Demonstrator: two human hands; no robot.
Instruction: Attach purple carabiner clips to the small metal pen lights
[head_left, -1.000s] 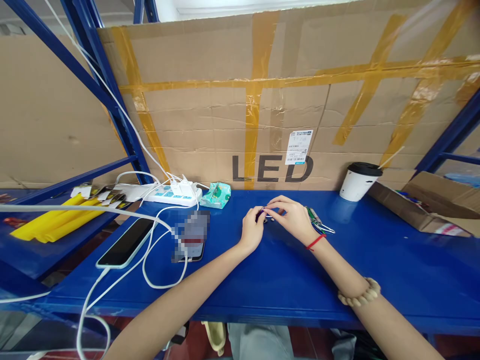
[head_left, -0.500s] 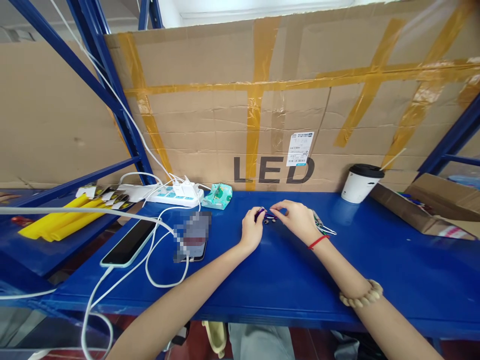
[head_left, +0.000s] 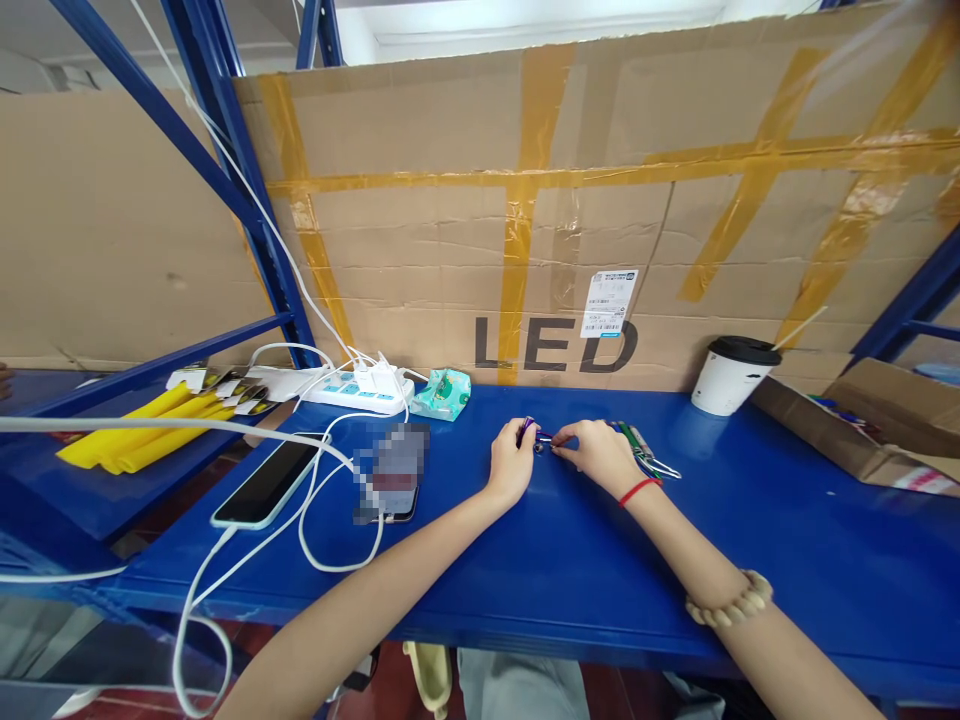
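Observation:
Near the middle of the blue table, my left hand (head_left: 513, 464) is closed around a shiny purple carabiner (head_left: 529, 432), most of it hidden by the fingers. Just to its right, my right hand (head_left: 598, 455) makes a pinch at the carabiner's right end; whatever sits between those fingertips is too small to name. A tiny metal piece (head_left: 538, 449) lies on the table between the two hands. Beyond the right wrist, partly covered by it, rest several carabiners (head_left: 646, 455) in green and silver.
Left on the blue table (head_left: 465, 570) lie two phones, including a black-screened one (head_left: 271, 480), with looping white cables, a power strip (head_left: 360, 390) and a green tissue pack (head_left: 442, 394). At right stand a lidded paper cup (head_left: 731, 378) and an open cardboard box (head_left: 840, 440).
My right hand's fingertips have come down from above the purple carabiner to a pinch low at its right end. My left hand keeps its hold. The whole view has shifted slightly.

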